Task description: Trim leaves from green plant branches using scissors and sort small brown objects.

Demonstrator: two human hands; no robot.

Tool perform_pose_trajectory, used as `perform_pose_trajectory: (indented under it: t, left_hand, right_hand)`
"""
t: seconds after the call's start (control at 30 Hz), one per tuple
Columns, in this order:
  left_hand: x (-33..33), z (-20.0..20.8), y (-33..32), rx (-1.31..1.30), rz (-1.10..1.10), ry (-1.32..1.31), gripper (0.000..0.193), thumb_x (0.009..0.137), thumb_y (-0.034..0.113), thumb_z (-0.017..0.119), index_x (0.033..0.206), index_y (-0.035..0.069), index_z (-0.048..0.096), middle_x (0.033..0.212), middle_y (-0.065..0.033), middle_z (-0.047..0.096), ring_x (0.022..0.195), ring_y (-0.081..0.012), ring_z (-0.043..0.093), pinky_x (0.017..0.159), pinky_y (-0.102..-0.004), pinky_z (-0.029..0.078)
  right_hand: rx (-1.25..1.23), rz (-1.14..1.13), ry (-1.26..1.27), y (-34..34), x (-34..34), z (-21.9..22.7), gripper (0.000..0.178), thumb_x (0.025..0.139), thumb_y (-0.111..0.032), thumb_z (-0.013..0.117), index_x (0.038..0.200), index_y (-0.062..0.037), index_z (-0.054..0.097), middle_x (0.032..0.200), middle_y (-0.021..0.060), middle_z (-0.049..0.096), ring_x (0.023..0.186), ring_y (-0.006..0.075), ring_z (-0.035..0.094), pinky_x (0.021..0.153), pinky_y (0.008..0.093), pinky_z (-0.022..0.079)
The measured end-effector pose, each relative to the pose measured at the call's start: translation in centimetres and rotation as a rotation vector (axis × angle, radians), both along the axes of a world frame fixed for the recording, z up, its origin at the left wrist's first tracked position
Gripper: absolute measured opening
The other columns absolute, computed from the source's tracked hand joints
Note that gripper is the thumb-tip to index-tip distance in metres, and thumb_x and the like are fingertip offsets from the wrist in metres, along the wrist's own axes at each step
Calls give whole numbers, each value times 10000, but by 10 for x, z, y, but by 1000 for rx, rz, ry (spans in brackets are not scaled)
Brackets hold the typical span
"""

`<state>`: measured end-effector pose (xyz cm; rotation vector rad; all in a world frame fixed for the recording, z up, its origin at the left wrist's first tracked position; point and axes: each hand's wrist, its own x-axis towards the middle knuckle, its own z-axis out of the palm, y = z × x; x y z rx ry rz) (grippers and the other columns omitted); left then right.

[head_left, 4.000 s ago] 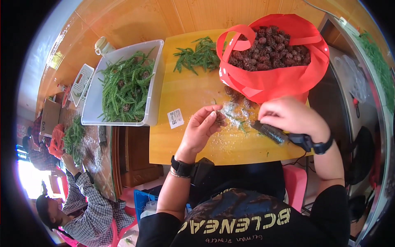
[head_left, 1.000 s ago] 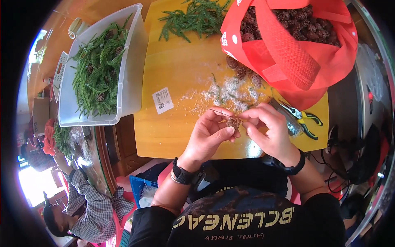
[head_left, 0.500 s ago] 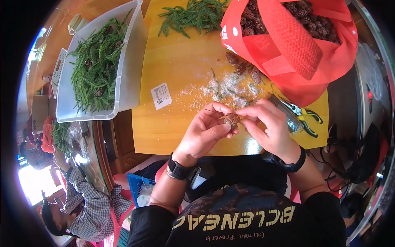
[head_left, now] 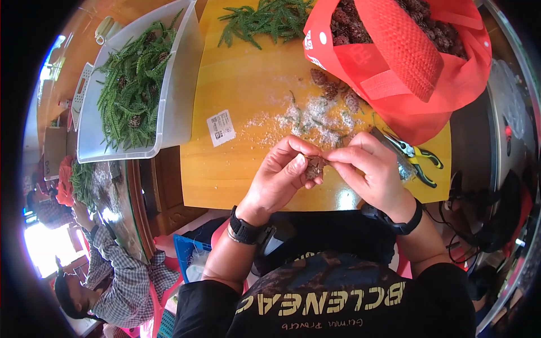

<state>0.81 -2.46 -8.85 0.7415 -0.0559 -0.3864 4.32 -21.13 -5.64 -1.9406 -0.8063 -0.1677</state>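
Over the table's near edge, my left hand grips a small brown pine cone between thumb and fingers. My right hand pinches at the cone's upper right side; what lies between its fingertips is too small to make out. Both hands almost meet at the fingertips. Just beyond them, white crumbs and bits of green are scattered over the yellow table. Several loose pine cones lie past the crumbs.
A red bag of pine cones stands at the back right, with yellow-black pliers nearby. Green sprigs lie at the back. A clear bin of greenery stands left, beside a white label. Another person sits at left.
My left thumb has shifted up along the pine cone, and the cone has turned slightly. My right hand stays pinched at its side. The view has moved only a little.
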Motion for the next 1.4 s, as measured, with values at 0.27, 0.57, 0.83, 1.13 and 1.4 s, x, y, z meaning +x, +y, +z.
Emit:
perform_pose_trajectory:
  t: [0.27,0.57,0.83,1.13,1.4]
  left_hand:
    - [0,-1,-2,-123,-60,90,154,908,205,532,973,66,537,935,-47,571,725,-107,526,656,-214,455]
    - [1,-3,7,66,-232,157,108,891,159,560,881,55,533,808,-21,562,676,-64,497,557,-183,396]
    - [-1,4,0,193,-175,141,114,837,81,593,913,25,531,766,-39,540,614,-83,473,539,-189,383]
    - [0,5,3,339,-124,44,133,832,43,616,929,28,526,863,-43,614,717,-82,598,628,-198,482]
    - [-1,5,0,261,49,17,181,874,160,572,985,28,517,962,-139,611,696,-161,621,565,-220,489]
  right_hand:
    - [-80,75,-89,-5,6,8,232,671,57,678,864,-72,666,714,41,507,592,167,540,496,266,419]
    - [-339,268,-15,-1,-1,23,576,662,-7,671,1198,-153,518,727,60,518,613,242,568,531,341,484]
    - [-257,202,72,-2,1,12,529,647,-42,695,1146,-139,546,708,62,549,607,245,579,546,339,483]
    - [-374,128,-132,-12,9,13,399,625,-69,723,1009,-106,622,695,45,561,584,220,564,528,309,459]
    - [36,16,459,-10,9,18,409,725,10,688,1103,-31,536,881,47,614,784,107,590,683,236,459]
